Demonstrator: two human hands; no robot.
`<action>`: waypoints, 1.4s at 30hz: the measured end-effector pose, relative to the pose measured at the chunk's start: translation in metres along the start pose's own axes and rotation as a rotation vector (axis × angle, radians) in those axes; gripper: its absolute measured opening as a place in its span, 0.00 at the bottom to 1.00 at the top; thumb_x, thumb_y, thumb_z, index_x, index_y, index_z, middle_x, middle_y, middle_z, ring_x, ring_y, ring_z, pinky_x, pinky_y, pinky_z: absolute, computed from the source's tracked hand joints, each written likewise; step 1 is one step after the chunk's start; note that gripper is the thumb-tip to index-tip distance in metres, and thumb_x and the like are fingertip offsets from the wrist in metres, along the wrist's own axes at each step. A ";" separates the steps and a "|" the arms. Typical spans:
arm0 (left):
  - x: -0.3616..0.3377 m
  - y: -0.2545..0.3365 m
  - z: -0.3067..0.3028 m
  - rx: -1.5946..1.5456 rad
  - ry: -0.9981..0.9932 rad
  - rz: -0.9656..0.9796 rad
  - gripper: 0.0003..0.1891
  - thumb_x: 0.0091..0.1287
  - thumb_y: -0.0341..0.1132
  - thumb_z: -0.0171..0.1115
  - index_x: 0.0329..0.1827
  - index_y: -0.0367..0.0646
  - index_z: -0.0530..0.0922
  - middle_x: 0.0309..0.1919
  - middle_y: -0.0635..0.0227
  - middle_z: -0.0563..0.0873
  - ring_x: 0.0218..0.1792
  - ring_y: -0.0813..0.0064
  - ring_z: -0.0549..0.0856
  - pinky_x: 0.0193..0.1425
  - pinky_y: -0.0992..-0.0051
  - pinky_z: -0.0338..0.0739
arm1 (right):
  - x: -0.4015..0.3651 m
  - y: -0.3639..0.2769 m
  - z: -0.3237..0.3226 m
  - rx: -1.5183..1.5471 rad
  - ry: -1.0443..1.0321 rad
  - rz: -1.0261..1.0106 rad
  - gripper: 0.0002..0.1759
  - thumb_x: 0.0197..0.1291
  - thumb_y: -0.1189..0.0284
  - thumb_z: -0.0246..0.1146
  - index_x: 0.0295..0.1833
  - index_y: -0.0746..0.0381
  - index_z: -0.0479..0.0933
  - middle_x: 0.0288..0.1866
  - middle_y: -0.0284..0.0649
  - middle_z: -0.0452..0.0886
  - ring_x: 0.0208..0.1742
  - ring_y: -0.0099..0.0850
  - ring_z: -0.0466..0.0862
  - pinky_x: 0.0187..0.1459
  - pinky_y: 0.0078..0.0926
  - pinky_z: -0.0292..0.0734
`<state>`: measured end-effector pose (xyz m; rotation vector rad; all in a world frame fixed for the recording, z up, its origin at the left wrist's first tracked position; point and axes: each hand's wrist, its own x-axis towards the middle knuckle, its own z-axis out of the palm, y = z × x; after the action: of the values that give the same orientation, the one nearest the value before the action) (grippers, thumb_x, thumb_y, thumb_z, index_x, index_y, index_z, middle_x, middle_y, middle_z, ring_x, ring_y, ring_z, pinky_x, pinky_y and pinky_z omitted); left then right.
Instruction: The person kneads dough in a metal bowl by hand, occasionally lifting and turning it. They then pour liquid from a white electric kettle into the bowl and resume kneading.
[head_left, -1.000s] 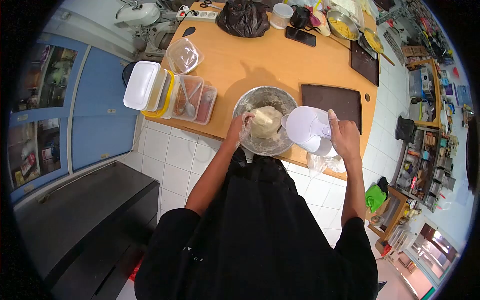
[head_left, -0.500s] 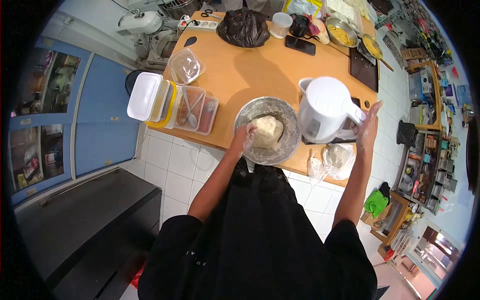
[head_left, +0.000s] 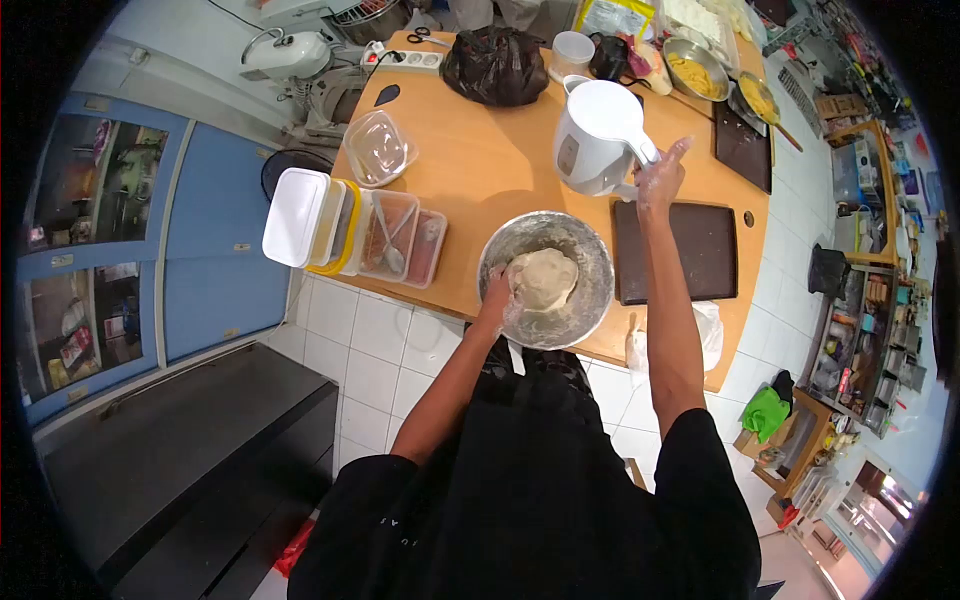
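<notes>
A round lump of pale dough (head_left: 545, 279) lies in a flour-dusted metal bowl (head_left: 592, 325) at the table's front edge. My left hand (head_left: 498, 297) reaches over the bowl's left rim, its floury fingers curled against the dough's side; the fingertips are partly hidden. Beyond the bowl, to the right, a white electric kettle (head_left: 600, 125) is in my right hand (head_left: 660, 182), which is closed round its handle with the thumb sticking up. Just right of the bowl lies a dark baking tray (head_left: 680, 255).
Lidded plastic tubs (head_left: 298, 217) and a spoon container (head_left: 385, 240) stand on the left. A black plastic bag (head_left: 493, 65), a power strip (head_left: 410, 60) and pans of yellow food (head_left: 697, 70) line the back. A plastic bag (head_left: 708, 335) lies at front right.
My right hand has carried the kettle away from me and to the left, uncovering the baking tray. My left hand stays at the dough. The whole view has shifted slightly.
</notes>
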<state>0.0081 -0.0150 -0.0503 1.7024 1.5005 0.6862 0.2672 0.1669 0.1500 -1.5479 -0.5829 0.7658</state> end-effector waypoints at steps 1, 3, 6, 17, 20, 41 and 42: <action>-0.002 -0.001 0.000 0.012 -0.003 0.000 0.24 0.59 0.28 0.59 0.61 0.44 0.74 0.56 0.43 0.75 0.61 0.46 0.73 0.68 0.59 0.66 | 0.003 0.009 0.006 -0.009 -0.013 0.010 0.49 0.70 0.38 0.38 0.26 0.74 0.81 0.14 0.39 0.72 0.17 0.29 0.72 0.23 0.28 0.69; -0.001 -0.001 0.000 0.033 -0.005 0.007 0.24 0.61 0.29 0.57 0.62 0.42 0.73 0.57 0.41 0.74 0.62 0.44 0.71 0.69 0.58 0.64 | 0.009 0.025 0.014 -0.025 -0.039 0.020 0.49 0.70 0.38 0.38 0.26 0.74 0.81 0.13 0.39 0.72 0.17 0.29 0.73 0.23 0.27 0.69; 0.007 0.022 -0.021 -0.046 -0.126 -0.051 0.23 0.62 0.28 0.55 0.63 0.39 0.71 0.57 0.41 0.75 0.61 0.44 0.73 0.67 0.58 0.66 | 0.006 0.038 0.022 0.007 -0.072 0.055 0.48 0.70 0.38 0.39 0.25 0.74 0.80 0.13 0.40 0.72 0.16 0.30 0.73 0.23 0.29 0.69; 0.014 0.048 -0.041 -0.078 -0.198 -0.060 0.20 0.65 0.29 0.53 0.61 0.38 0.73 0.54 0.43 0.79 0.59 0.47 0.77 0.65 0.60 0.69 | 0.000 0.079 0.025 -0.025 -0.146 0.036 0.46 0.74 0.43 0.35 0.22 0.70 0.80 0.12 0.39 0.71 0.15 0.30 0.70 0.25 0.31 0.70; 0.015 0.020 -0.026 -0.058 -0.179 -0.053 0.20 0.64 0.30 0.55 0.60 0.37 0.74 0.53 0.43 0.80 0.58 0.47 0.78 0.63 0.61 0.71 | -0.008 0.082 0.032 0.046 -0.091 0.030 0.48 0.68 0.34 0.33 0.18 0.64 0.75 0.11 0.32 0.66 0.12 0.22 0.65 0.16 0.22 0.59; 0.028 -0.016 -0.008 0.110 -0.246 -0.036 0.18 0.57 0.31 0.61 0.51 0.38 0.79 0.46 0.44 0.82 0.49 0.45 0.81 0.56 0.56 0.75 | -0.005 0.121 0.011 -0.072 -0.326 0.049 0.41 0.72 0.43 0.36 0.34 0.71 0.78 0.16 0.37 0.71 0.15 0.28 0.69 0.22 0.29 0.67; 0.033 -0.014 -0.009 0.097 -0.269 -0.064 0.20 0.54 0.32 0.64 0.51 0.39 0.79 0.47 0.43 0.81 0.49 0.44 0.80 0.56 0.55 0.75 | -0.008 0.114 0.009 -0.097 -0.344 0.055 0.47 0.71 0.38 0.32 0.28 0.70 0.79 0.16 0.34 0.70 0.16 0.24 0.68 0.23 0.27 0.67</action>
<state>-0.0016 0.0195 -0.0593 1.7329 1.4098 0.3395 0.2472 0.1531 0.0375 -1.5355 -0.8426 1.0708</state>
